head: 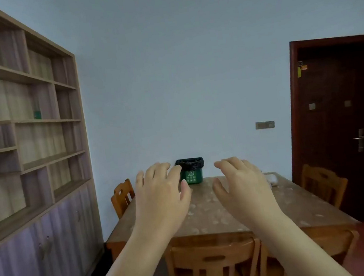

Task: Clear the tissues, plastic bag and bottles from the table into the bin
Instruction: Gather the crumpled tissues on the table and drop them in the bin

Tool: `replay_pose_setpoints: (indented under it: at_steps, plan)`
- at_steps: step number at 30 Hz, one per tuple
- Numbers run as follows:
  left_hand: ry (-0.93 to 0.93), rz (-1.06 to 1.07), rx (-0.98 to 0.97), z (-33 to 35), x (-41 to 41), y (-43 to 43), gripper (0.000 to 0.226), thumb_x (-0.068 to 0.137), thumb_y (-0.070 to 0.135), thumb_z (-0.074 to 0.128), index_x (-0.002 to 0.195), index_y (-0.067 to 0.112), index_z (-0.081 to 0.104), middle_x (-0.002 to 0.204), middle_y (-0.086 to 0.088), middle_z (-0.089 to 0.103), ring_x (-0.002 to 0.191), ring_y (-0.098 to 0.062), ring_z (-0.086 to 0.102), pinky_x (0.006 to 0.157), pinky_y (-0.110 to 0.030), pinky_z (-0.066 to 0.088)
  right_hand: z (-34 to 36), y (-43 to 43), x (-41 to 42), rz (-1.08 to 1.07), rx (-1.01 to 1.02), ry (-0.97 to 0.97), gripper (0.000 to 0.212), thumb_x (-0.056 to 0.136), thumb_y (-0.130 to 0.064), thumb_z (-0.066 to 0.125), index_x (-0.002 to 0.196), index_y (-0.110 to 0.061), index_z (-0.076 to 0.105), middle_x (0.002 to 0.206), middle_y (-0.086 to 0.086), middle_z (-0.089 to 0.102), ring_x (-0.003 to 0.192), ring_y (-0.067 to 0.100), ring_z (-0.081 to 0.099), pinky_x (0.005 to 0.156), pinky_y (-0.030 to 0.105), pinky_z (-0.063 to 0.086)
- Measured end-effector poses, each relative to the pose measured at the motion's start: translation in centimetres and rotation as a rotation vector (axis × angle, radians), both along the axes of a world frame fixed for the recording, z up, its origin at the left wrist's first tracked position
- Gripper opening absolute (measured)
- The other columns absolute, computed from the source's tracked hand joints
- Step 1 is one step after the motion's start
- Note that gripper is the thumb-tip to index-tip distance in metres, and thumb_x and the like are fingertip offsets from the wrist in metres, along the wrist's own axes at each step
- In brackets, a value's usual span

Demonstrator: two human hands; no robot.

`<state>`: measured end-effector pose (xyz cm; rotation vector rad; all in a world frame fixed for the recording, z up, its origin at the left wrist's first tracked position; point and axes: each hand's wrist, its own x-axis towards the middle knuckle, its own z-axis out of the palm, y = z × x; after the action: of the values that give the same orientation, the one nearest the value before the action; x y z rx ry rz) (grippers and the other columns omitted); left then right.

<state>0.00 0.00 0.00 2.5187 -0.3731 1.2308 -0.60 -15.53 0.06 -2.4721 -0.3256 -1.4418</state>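
Chair (212, 262) tucked against near bench (209, 217) edge. Left hand (161, 197) and right hand (242, 187) raised above bench, fingers spread, grasping nothing; likely poised to begin. Small white item, possibly tissue (272, 179), near far right edge. Green bin (191, 174), black-lined, centred on far edge against wall, within reach. Bottles, plastic bag: not visible.

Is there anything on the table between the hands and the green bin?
Nothing visible. The left hand and right hand hover empty over bare table, with the green bin at the far edge just beyond them.
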Motion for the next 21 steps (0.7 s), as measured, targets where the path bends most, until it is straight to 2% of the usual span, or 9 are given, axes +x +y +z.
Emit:
replay_pose_setpoints:
  at_steps: [4, 8, 13, 17, 21]
  plan:
    - [-0.082, 0.011, 0.017, -1.1, 0.1, 1.6, 0.03, 0.077, 0.023, 0.05, 0.099, 0.01, 0.066, 0.098, -0.008, 0.069, 0.095, -0.026, 0.062, 0.085, -0.045, 0.047, -0.9, 1.1, 0.0, -0.004, -0.006, -0.002, 0.025, 0.069, -0.008, 0.071, 0.094, -0.005, 0.065, 0.088, 0.011, 0.069, 0.076, 0.031, 0.063, 0.067, 0.041, 0.051]
    - [-0.052, -0.001, -0.039, -3.1, 0.2, 4.0, 0.032, 0.078, 0.024, 0.049, 0.103, 0.012, 0.065, 0.104, -0.008, 0.068, 0.102, -0.026, 0.06, 0.091, -0.046, 0.043, -2.2, 2.9, 0.5, 0.012, -0.018, 0.045, 0.024, 0.074, -0.012, 0.065, 0.097, -0.005, 0.064, 0.094, 0.013, 0.068, 0.082, 0.033, 0.062, 0.074, 0.043, 0.05]
    - [-0.008, 0.045, -0.03, -5.9, 0.7, 7.9, 0.028, 0.078, 0.018, 0.059, 0.105, 0.011, 0.064, 0.106, -0.01, 0.067, 0.104, -0.028, 0.06, 0.094, -0.05, 0.039, -3.6, 6.8, 1.1, 0.054, -0.006, 0.078, 0.035, 0.078, -0.024, 0.043, 0.1, -0.007, 0.063, 0.098, 0.013, 0.068, 0.085, 0.032, 0.061, 0.076, 0.045, 0.05]
    - [0.048, 0.088, -0.032, -7.1, 1.4, 11.3, 0.028, 0.079, 0.02, 0.057, 0.104, 0.011, 0.065, 0.106, -0.01, 0.068, 0.103, -0.029, 0.06, 0.094, -0.049, 0.039, -4.7, 10.6, 1.8, 0.101, 0.004, 0.092, 0.033, 0.077, -0.023, 0.049, 0.103, -0.007, 0.062, 0.103, 0.012, 0.067, 0.092, 0.03, 0.061, 0.081, 0.047, 0.048]
    - [0.058, 0.104, -0.021, -8.4, 2.4, 14.4, 0.03, 0.078, 0.023, 0.053, 0.102, 0.011, 0.065, 0.102, -0.008, 0.069, 0.1, -0.027, 0.061, 0.092, -0.047, 0.042, -6.3, 14.1, 3.3, 0.113, 0.006, 0.134, 0.03, 0.077, -0.022, 0.049, 0.099, -0.008, 0.064, 0.101, 0.012, 0.068, 0.09, 0.031, 0.062, 0.08, 0.045, 0.048]
